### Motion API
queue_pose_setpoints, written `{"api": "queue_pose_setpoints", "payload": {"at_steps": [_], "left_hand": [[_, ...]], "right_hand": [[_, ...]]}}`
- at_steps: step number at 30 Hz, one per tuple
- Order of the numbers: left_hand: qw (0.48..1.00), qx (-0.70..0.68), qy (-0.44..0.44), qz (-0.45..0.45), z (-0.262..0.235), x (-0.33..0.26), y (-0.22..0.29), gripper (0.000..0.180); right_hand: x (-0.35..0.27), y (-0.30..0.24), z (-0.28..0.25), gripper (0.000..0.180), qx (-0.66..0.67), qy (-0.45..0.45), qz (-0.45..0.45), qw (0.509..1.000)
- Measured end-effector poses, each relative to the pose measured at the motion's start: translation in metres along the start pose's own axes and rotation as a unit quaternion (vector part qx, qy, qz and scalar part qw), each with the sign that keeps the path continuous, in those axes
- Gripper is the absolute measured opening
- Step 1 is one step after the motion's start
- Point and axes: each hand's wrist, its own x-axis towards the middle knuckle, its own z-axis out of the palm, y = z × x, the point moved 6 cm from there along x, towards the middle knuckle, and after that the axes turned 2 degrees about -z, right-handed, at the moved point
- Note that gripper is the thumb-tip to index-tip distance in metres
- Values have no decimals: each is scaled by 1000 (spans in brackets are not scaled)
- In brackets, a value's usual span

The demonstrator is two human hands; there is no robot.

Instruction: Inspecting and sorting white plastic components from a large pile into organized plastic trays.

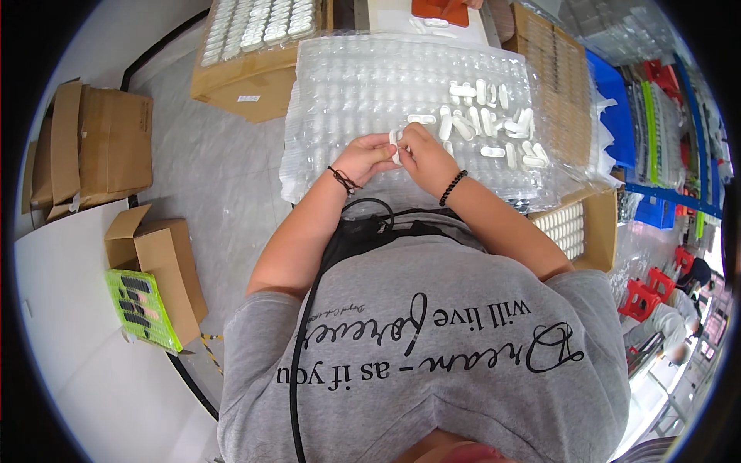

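Note:
Both my hands are together over the near edge of a clear plastic tray (347,89) with rows of moulded pockets. Between my fingertips is a small white oblong plastic piece (395,147), held roughly upright. My left hand (366,160) pinches it from the left with thumb and fingers. My right hand (427,157) has its fingers curled on it from the right; part of the piece is hidden by them. Just right of my hands, several similar white oblong pieces (487,122) lie scattered on the tray, some with a ring-like opening.
A cardboard box (245,86) topped with rows of white pieces stands at the far left. Another open box (598,224) with white pieces sits at the right. A red-orange object (441,11) lies beyond the tray. Cardboard cartons (116,143) stand left. People sit at the far right.

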Motion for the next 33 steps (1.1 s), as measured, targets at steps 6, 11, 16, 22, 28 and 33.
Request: {"api": "queue_pose_setpoints", "payload": {"at_steps": [6,11,16,22,28,33], "left_hand": [[998,-53,-25,-20,6,4,2,35],[992,-109,69,-5,-6,1,5,42],[991,-100,90,-4,-3,4,3,25],[996,-45,74,-6,-4,8,-2,20],[996,51,78,16,3,7,0,32],[991,128,30,-20,11,7,-4,50]], "right_hand": [[4,27,-11,22,117,-121,-23,985],[-7,69,-54,26,-259,-6,145,955],[-12,103,-41,33,-208,-39,141,967],[-12,93,-38,28,-243,-28,186,952],[-7,57,-36,27,-45,138,92,985],[-4,42,13,19,400,49,171,899]]}}
